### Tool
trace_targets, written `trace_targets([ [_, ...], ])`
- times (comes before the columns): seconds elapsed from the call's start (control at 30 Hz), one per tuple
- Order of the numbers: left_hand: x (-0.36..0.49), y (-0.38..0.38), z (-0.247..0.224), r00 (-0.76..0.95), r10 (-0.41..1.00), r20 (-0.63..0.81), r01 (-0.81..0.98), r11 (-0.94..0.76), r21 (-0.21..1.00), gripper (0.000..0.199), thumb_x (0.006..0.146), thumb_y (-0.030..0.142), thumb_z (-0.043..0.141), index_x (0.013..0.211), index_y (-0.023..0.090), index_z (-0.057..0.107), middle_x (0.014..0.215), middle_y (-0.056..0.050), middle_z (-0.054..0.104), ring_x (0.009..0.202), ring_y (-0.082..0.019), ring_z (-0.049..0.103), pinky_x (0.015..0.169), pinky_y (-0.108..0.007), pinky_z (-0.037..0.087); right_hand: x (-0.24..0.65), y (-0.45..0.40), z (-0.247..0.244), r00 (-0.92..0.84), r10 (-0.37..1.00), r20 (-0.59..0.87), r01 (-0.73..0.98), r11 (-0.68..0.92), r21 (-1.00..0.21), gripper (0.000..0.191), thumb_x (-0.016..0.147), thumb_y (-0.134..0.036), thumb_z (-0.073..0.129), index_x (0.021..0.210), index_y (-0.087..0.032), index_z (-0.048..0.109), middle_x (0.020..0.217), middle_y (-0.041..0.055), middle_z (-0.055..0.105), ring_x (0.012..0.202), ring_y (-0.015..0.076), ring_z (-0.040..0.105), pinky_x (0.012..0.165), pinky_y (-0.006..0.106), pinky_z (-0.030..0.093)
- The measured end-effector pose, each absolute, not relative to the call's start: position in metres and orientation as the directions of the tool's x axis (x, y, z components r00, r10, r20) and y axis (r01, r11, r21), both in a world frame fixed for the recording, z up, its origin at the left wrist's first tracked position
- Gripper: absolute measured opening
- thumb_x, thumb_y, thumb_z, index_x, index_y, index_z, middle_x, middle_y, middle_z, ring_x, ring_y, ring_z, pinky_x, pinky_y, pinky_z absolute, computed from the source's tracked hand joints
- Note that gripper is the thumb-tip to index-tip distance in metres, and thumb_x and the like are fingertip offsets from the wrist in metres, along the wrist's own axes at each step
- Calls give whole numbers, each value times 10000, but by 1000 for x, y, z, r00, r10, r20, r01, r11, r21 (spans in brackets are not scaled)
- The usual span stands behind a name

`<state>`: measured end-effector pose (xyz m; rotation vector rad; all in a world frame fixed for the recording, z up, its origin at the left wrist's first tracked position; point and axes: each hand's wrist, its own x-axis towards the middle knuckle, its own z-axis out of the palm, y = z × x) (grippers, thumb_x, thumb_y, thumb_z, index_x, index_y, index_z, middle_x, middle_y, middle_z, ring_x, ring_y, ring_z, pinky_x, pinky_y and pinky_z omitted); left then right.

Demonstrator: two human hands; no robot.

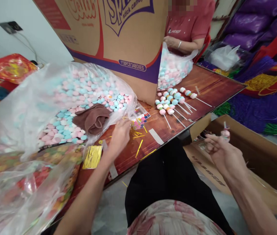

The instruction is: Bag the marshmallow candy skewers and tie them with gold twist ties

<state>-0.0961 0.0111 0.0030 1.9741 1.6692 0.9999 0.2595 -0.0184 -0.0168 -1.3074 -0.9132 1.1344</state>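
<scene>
My left hand (122,132) is at the table beside small printed wrappers (139,121), its fingers pressed together; anything between them is too small to make out. Yellow twist ties (139,148) lie scattered near it, with a bundle (92,157) of them to the left. Over an open carton (258,156) at the right, my right hand (218,145) has its fingers curled, and a wrapped candy stick (225,133) shows upright just beyond them. Several marshmallow skewers (175,101) rest on the table. A big clear bag (65,81) of pastel marshmallows lies at the left with a brown cloth (94,119) on it.
A tall printed cardboard box (128,42) stands at the back of the table (216,88). Behind it a person in a red shirt (189,24) holds another marshmallow bag (174,67). A bag of colourful sweets (30,186) fills the near left. Purple sacks (251,23) are at the back right.
</scene>
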Motion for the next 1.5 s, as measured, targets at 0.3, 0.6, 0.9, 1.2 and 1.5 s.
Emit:
trace_targets([
  [0.3,-146,6,-18,265,952,151,819,-305,486,392,936,194,386,1271,128,578,1458,-130,496,1424,-261,347,1178,-473,282,75,-13,-19,-414,848,331,768,520,-374,595,898,-415,618,1324,-9,533,1402,308,481,1315,436,430,1094,628,277],
  [0.6,-162,-22,-4,167,973,159,719,-230,656,410,957,281,355,1250,181,624,1301,-104,638,1227,-217,577,1082,-396,422,32,-13,-20,-751,579,318,464,805,-369,510,983,-399,472,1360,-58,514,1434,185,508,1381,279,407,1194,445,257],
  [0.9,-170,55,-5,186,960,209,806,-271,527,439,911,160,331,1232,181,629,1213,-101,673,1137,-231,605,1037,-385,420,34,58,-21,-700,623,348,583,781,-224,362,983,-341,484,1247,-117,589,1314,176,595,1241,300,522,1136,497,305],
  [1.2,-160,80,-10,136,959,248,958,-190,212,396,933,179,383,1150,238,709,1318,-149,528,1169,-325,443,982,-514,369,57,77,-24,-612,683,398,675,714,-188,287,1003,-317,442,1101,-134,640,1225,139,633,1188,272,536,1142,494,266],
  [1.5,-159,76,-1,123,983,136,988,-109,-107,368,938,231,414,1196,286,669,1440,-156,408,1222,-386,393,895,-558,390,2,88,-26,-703,612,361,648,761,-27,604,918,-519,562,1222,-1,623,1250,237,612,1294,401,446,1152,632,173],
])
